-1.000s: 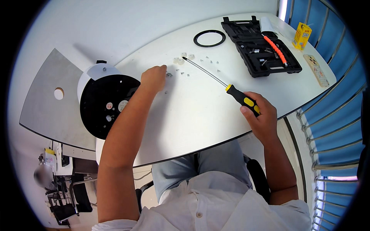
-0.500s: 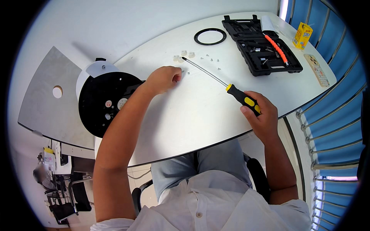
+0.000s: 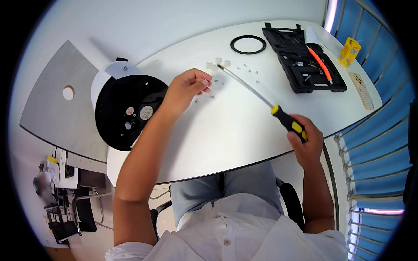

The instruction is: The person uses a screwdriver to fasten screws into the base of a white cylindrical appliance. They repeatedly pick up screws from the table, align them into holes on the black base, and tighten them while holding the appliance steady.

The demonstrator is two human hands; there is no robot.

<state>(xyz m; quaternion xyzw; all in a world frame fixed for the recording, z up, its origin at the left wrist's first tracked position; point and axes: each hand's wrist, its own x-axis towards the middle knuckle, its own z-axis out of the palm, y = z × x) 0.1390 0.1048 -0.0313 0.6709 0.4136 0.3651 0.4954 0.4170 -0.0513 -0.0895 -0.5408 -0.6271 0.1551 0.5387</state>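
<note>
My right hand (image 3: 308, 141) is wrapped round the black and yellow handle of a long screwdriver (image 3: 285, 119). Its tip points away to the left, by a cluster of small whitish translucent pieces (image 3: 226, 63). Over the white table my left hand (image 3: 185, 93) is closed, thumb and fingers drawn together; whatever they hold is too small or hidden to make out. Several small screws (image 3: 212, 96) lie beside and below its fingers, and more screws (image 3: 256, 72) are scattered right of the translucent pieces. Left of that hand, a round black base (image 3: 115, 104) with a white housing (image 3: 101, 76) is partly covered by my forearm.
A black ring (image 3: 235, 45) lies at the back. An open black tool case (image 3: 300, 87), with an orange-handled tool (image 3: 320, 64) across it, sits at the far right. Beyond are a yellow box (image 3: 349, 51) and a beige strip (image 3: 361, 91). Metal railings (image 3: 370, 143) run along the right.
My left hand has turned and its fingers have loosened a little; screws now show below it. My right hand and the screwdriver appear slightly further right and lower as the whole view shifts.
</note>
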